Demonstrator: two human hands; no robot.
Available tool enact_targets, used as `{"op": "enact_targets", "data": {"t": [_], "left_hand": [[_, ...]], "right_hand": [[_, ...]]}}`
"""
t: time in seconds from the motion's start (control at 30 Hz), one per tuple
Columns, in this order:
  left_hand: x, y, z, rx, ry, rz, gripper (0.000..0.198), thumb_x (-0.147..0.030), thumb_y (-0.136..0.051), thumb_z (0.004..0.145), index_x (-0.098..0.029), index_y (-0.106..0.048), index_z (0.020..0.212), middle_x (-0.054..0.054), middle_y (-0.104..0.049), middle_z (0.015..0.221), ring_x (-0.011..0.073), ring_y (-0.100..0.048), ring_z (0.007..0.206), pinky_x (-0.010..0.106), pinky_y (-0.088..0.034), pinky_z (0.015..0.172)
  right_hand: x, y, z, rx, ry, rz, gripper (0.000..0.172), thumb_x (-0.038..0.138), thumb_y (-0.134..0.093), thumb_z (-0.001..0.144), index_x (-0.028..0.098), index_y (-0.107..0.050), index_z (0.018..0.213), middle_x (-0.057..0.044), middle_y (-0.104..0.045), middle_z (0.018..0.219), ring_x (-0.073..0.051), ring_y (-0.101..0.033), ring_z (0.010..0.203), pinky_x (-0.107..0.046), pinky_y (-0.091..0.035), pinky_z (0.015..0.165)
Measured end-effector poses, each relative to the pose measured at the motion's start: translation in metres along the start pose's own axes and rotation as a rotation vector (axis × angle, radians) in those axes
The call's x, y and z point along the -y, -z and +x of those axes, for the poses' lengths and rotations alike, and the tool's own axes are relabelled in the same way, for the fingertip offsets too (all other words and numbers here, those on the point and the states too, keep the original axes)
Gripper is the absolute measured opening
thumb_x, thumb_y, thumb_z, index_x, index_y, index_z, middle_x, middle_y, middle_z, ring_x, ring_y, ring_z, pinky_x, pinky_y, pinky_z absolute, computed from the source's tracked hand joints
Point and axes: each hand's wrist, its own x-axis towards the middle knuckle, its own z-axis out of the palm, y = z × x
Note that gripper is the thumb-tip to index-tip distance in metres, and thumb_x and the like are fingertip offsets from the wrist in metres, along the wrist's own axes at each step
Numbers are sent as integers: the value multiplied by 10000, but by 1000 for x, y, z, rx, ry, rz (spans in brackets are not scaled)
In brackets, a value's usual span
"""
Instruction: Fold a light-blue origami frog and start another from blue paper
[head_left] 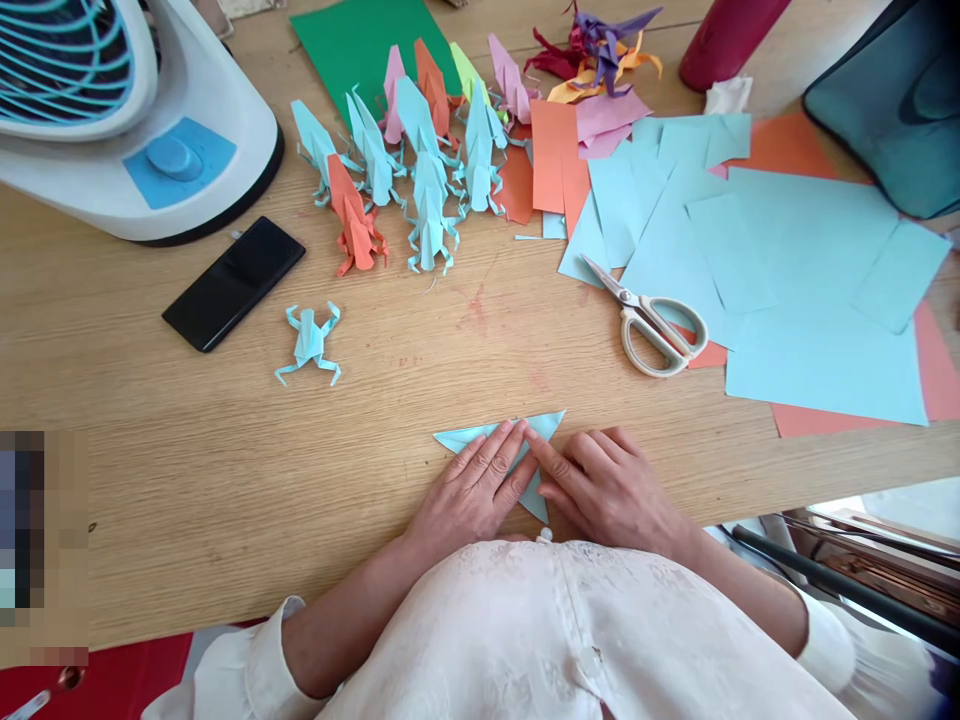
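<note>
A light-blue folded paper (551, 424) lies flat on the wooden table close to my body, with pointed corners to the left, right and below. My left hand (474, 478) rests over its middle, fingers stretched flat and pressing it down. From the other side, my right hand (606, 490) reaches in with the index finger extended onto the paper beside the left fingertips; its other fingers are loosely bent and the thumb is apart. The middle of the paper is hidden under both hands. Up and to the left sits a small light-blue origami frog (310, 337).
Scissors (652, 318) lie beside loose light-blue sheets (817, 290) at right. Several origami figures (430, 205) stand at the back, near a green sheet (322, 50). A black phone (234, 283) and a white fan (217, 150) are at left; a dark red cylinder (731, 40) is at the back.
</note>
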Motion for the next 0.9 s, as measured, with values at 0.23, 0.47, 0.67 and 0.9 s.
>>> {"op": "enact_targets", "data": {"t": [0.23, 0.47, 0.67, 0.9], "left_hand": [[0, 0, 0, 3, 14, -1, 811, -669, -212, 942, -89, -348, 1490, 187, -372, 1535, 292, -220, 1476, 401, -201, 1184], [-1, 1, 0, 23, 16, 0, 845, -688, -203, 930, -84, -301, 1512, 192, -357, 1542, 294, -209, 1478, 400, -182, 1183], [-1, 0, 0, 18, 17, -4, 851, -693, -229, 924, -92, -271, 1525, 193, -346, 1548, 300, -209, 1477, 405, -201, 1172], [0, 0, 0, 9, 5, -10, 851, -683, -209, 930, -67, -304, 1510, 202, -367, 1534, 304, -216, 1474, 408, -183, 1180]], "right_hand": [[2, -2, 0, 15, -16, 6, 481, 369, -472, 994, 41, -522, 1342, -41, -537, 746, -190, -458, 672, -345, -327, 637], [4, -2, 0, 1, -65, -52, 489, 349, -486, 988, 2, -528, 1330, -50, -547, 746, -194, -475, 698, -348, -324, 657], [7, -5, -7, -57, -178, -148, 500, 394, -466, 995, 15, -546, 1311, -47, -537, 738, -188, -465, 673, -342, -316, 653], [6, -3, -2, 22, -92, -97, 469, 362, -420, 1014, 51, -524, 1349, -34, -525, 734, -184, -471, 679, -344, -313, 667]]}}
